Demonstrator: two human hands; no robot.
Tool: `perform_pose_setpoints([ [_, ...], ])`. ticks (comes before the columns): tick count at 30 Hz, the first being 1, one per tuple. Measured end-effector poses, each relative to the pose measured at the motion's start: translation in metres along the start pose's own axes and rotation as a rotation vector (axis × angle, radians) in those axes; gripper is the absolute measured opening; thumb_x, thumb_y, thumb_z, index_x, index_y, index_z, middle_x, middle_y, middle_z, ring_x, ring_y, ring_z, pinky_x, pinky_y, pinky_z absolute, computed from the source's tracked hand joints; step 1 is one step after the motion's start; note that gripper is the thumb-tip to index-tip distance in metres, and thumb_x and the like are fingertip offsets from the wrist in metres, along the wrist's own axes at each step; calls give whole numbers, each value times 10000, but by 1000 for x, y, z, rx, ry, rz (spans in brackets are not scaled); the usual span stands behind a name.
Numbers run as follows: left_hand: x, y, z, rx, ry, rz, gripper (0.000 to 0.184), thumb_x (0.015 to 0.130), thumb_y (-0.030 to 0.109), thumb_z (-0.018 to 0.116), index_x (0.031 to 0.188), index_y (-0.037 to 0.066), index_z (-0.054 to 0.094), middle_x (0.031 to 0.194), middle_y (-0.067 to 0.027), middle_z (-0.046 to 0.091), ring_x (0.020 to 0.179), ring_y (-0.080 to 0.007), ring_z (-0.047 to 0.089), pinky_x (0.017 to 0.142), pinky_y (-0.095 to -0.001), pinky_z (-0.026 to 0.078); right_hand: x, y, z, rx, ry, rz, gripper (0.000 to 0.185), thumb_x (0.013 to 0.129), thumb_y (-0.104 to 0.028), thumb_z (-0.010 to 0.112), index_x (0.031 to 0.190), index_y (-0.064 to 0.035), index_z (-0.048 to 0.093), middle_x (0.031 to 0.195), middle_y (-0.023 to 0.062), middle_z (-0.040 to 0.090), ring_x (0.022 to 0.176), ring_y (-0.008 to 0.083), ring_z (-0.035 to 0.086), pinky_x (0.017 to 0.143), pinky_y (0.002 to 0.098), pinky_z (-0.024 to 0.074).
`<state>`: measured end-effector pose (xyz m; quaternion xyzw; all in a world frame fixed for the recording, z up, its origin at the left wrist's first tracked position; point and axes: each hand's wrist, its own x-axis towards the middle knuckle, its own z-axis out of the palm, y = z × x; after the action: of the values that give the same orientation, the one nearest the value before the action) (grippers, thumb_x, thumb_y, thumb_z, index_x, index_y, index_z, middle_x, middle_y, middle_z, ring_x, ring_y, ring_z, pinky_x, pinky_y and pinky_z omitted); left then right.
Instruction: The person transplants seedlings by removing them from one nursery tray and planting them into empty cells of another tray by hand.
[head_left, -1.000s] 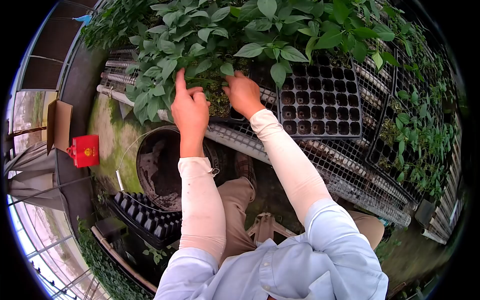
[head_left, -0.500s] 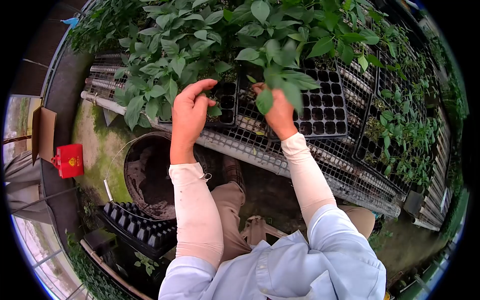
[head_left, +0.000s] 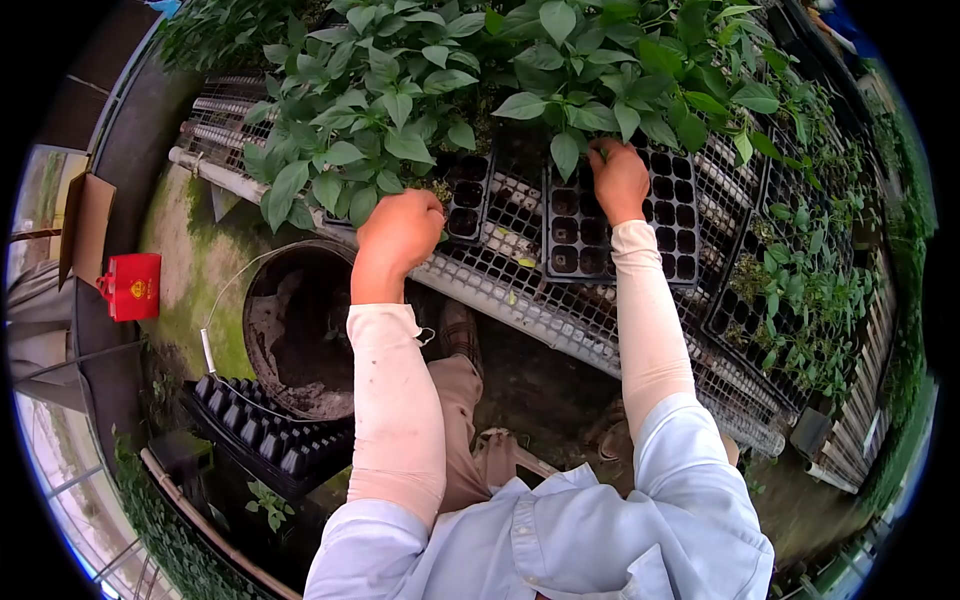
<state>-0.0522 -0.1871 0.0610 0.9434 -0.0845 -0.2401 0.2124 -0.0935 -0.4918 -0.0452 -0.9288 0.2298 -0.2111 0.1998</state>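
Note:
My right hand (head_left: 620, 182) is closed over the right black cell tray (head_left: 564, 232), its fingertips at the stem of a broad-leaved green seedling (head_left: 565, 152). Leaves partly hide the fingertips. My left hand (head_left: 398, 235) is curled closed at the front edge of the left cell tray (head_left: 466, 196). Its fingertips face away from me, so what they hold, if anything, is hidden. Dense leafy seedlings (head_left: 345, 110) stand in the left tray, beside and beyond my left hand. The front cells of the right tray hold no plants.
A wire mesh bench (head_left: 510, 245) with a pale front rail (head_left: 500, 303) carries the trays. Below stand a dark bucket (head_left: 262, 335) and an upturned black cell tray (head_left: 235, 412). A red box (head_left: 133, 287) is at the left; smaller seedlings (head_left: 800, 270) grow at the right.
My right hand has moved right and away from me with the seedling, from the gap between trays to the right tray. My left hand has lowered slightly and its fingers have curled in.

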Motion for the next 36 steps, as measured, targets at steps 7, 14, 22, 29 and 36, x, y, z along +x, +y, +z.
perform_pose_setpoints([
  [7, 1, -8, -5, -42, -175, 15, 304, 857, 131, 525, 1049, -22, 705, 843, -139, 693, 571, -223, 687, 582, -334, 538, 7, 16, 29, -117, 48, -70, 189, 818, -244, 734, 974, -140, 748, 997, 97, 667, 962, 343, 633, 774, 454, 519],
  [14, -4, -22, -10, -158, 182, 62, 369, 874, 138, 515, 1183, 7, 668, 836, -119, 707, 561, -201, 674, 597, -334, 531, -35, -29, -12, 97, 177, 21, 190, 882, -201, 671, 1030, -91, 719, 1031, 136, 645, 945, 354, 622, 796, 459, 503],
  [22, -8, -18, -26, -140, 625, -51, 479, 902, 243, 573, 1346, 67, 584, 845, -82, 730, 643, -194, 701, 718, -354, 524, -42, -141, 49, 681, -173, -253, 193, 905, -118, 616, 1062, -34, 691, 953, 192, 686, 891, 353, 672, 770, 403, 526],
  [29, -6, -15, -29, -256, 556, -99, 413, 853, 330, 631, 1217, 136, 642, 941, -123, 731, 935, -392, 672, 827, -498, 505, -8, -169, 131, 482, -458, -539, 276, 851, -193, 678, 1112, -105, 684, 1000, 173, 690, 918, 382, 656, 797, 463, 527],
  [36, 1, -24, -27, -317, 604, -56, 466, 834, 476, 682, 991, 40, 729, 917, -139, 740, 894, -370, 690, 809, -433, 517, -29, -165, 80, 604, -24, -462, 221, 726, 7, 629, 921, -66, 703, 924, 163, 674, 820, 409, 648, 722, 479, 530],
])
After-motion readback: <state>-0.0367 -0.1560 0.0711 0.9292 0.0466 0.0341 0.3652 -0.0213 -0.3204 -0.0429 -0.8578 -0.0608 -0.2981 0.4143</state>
